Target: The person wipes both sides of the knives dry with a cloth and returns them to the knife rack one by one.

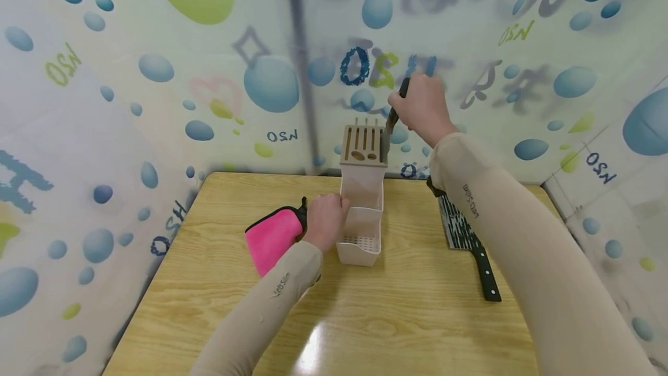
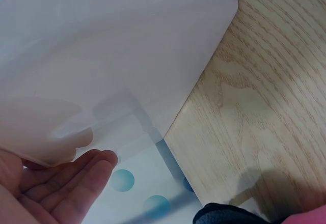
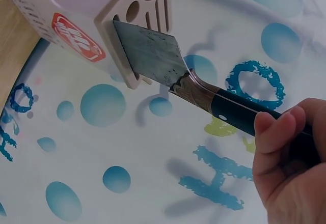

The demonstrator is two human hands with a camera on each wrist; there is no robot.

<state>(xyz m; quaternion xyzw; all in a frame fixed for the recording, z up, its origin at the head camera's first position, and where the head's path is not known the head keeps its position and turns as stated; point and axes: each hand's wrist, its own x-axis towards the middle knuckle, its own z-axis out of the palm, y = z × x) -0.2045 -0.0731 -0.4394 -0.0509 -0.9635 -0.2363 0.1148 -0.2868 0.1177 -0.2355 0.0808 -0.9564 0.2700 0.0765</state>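
Note:
A pale knife holder (image 1: 363, 176) stands near the table's back edge, with a slotted top and open compartments in front. My left hand (image 1: 327, 219) grips its left side; in the left wrist view its fingers (image 2: 84, 183) curl at the edge of the holder's wall (image 2: 127, 56). Above the holder, my right hand (image 1: 424, 103) holds a knife by its black handle (image 3: 237, 109). The wide blade (image 3: 153, 51) is partly inside the outermost right slot of the top, its lower part hidden in the holder.
A cleaver with a black handle (image 1: 486, 274) lies on the table at right, partly behind my right sleeve. At left lies a pink, black-edged fabric item (image 1: 273, 237). A patterned wall (image 1: 250, 149) rises right behind the wooden table (image 1: 407, 318).

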